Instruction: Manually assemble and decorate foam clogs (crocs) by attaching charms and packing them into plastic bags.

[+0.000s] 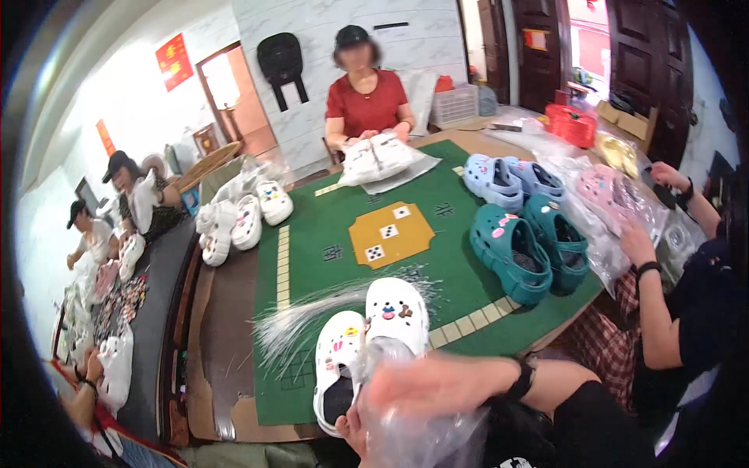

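Observation:
In front of me on a green mat (312, 269) lies a pair of white clogs with colourful charms: the left clog (337, 366) and the right clog (396, 312), toes pointing away. At the left clog's heel, my left hand (355, 434) has its fingers closed, partly hidden behind clear plastic. Above the heels, my right hand (437, 382) is smeared by motion, so its fingers do not show clearly. A clear plastic bag (421, 437) hangs under it and reaches over the right clog's heel.
Thin white strands (304, 327) lie left of the clogs. Teal clogs (511, 257), light blue clogs (493, 183) and bagged pink clogs (605, 195) stand at the right. More white clogs (247, 222) are at the left. Opposite, a person (367, 105) handles a white package; another person's hands (640, 242) work at right.

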The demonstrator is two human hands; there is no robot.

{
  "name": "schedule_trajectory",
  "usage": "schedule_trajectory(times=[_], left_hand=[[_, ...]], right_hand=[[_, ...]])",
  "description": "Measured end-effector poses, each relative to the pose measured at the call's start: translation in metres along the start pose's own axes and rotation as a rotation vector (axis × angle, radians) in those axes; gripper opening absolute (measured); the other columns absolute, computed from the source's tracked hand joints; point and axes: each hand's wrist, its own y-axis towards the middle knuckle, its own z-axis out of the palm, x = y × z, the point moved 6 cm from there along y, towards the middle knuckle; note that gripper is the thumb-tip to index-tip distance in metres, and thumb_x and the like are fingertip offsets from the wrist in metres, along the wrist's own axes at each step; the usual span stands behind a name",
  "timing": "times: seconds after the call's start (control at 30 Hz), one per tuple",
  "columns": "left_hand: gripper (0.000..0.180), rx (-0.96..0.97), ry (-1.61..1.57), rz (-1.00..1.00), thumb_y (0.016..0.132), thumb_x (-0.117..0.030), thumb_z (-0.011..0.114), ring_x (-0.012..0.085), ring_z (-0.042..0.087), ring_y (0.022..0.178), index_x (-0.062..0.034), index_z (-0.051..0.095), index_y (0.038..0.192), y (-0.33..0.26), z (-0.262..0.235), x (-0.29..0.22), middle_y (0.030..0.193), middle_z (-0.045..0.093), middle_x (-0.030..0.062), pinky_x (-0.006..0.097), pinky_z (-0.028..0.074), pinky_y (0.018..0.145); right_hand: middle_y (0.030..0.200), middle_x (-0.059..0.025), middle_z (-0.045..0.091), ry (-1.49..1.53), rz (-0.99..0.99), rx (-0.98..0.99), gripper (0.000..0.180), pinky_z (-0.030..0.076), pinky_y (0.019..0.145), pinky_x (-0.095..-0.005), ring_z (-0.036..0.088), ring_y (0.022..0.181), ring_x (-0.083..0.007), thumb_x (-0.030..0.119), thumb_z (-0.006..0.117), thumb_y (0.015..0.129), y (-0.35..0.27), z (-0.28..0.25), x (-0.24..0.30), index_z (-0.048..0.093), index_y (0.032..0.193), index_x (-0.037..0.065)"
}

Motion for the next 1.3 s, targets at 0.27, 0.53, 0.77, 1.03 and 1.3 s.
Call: schedule_trajectory(times=[0.27,0.53,0.77,1.03,1.3], left_hand=[[0.041,0.076,0.191,-0.093,0.079,-0.044,0.074,0.0240,0.054,0.101,-0.0200,0.066,0.112,0.073,-0.028,-0.021,0.130,0.058,0.0112,0.043,0.032,0.085],[0.057,0.180,-0.080,-0.143,0.075,-0.027,0.080,0.0281,0.052,0.115,-0.0120,0.062,0.126,0.075,-0.041,-0.012,0.137,0.053,0.0138,0.044,0.033,0.095],[0.033,0.137,-0.303,-0.048,0.076,-0.006,0.074,0.0285,0.060,0.112,-0.0058,0.070,0.109,0.050,-0.093,-0.005,0.122,0.064,0.0127,0.045,0.044,0.101],[0.055,-0.057,-0.195,-0.499,0.078,0.002,0.073,0.0281,0.052,0.116,-0.0029,0.051,0.129,0.019,-0.096,0.022,0.133,0.045,0.0167,0.035,0.050,0.088],[0.049,-0.045,-0.357,-0.713,0.080,-0.006,0.073,0.0280,0.053,0.105,-0.0042,0.054,0.125,0.026,-0.081,0.045,0.121,0.052,0.0124,0.038,0.047,0.083]], right_hand=[[0.120,-0.0064,0.062,-0.243,-0.563,-1.439,0.031,0.042,0.063,-0.0149,0.044,0.066,-0.0056,0.017,0.049,0.102,-0.239,-0.284,0.085,0.055,0.129,0.002],[0.146,0.0021,0.048,-1.189,0.405,-1.570,0.047,0.040,0.061,-0.0207,0.048,0.079,-0.0084,0.010,0.033,0.099,-0.461,-0.305,-0.001,0.041,0.145,0.013],[0.079,-0.0023,0.066,-0.666,0.247,-1.099,0.022,0.035,0.052,-0.0216,0.048,0.058,-0.0072,0.017,0.046,0.101,-0.160,-0.089,-0.033,0.062,0.111,0.007],[0.101,-0.0106,0.069,-1.094,0.224,-0.194,0.035,0.055,0.067,-0.0366,0.070,0.083,-0.0254,0.000,0.063,0.078,-0.040,0.015,-0.067,0.064,0.112,0.008],[0.092,-0.0138,0.069,-0.579,0.266,-0.372,0.020,0.053,0.069,-0.0309,0.070,0.078,-0.0268,0.005,0.054,0.097,-0.027,-0.004,-0.074,0.063,0.115,0.003]])
